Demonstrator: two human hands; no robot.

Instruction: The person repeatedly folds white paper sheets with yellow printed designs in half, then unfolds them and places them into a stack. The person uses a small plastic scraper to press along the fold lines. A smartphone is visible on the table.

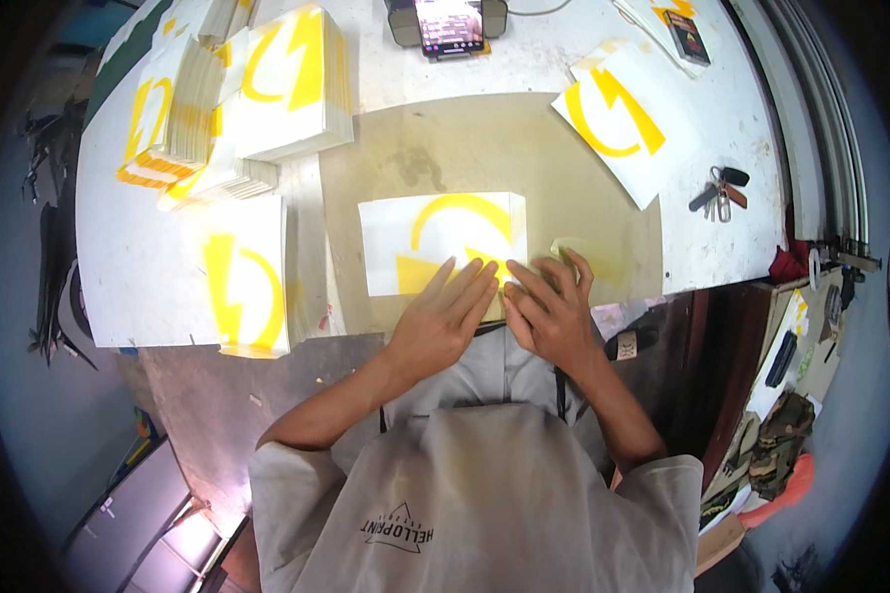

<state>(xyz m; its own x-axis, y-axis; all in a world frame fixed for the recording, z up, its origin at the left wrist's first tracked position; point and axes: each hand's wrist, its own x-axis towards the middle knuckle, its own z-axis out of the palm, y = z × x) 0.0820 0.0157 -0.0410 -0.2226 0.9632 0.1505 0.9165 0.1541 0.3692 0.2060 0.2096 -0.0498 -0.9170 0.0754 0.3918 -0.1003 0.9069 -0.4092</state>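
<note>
A white paper piece with a yellow curved print (462, 214) lies flat in front of me; it looks like a folded sheet or bag, though which I cannot tell. My left hand (445, 311) rests flat across its near edge, fingers stretched out and side by side. At its near right corner is my right hand (552, 304), fingers bent and spread, the index fingertip near the left hand's fingertips. Nothing shows in its grasp. Beside the right fingers lies a pale yellowish translucent piece (588, 249). Both hands hide part of the paper's near edge.
A tan mat (376, 128) covers the table's middle. Stacks of yellow-printed paper pieces (297, 84) stand at the far left, with another pile (247, 282) near the front edge. A loose printed piece (613, 124), keys (722, 193) and a propped phone (452, 25) lie around.
</note>
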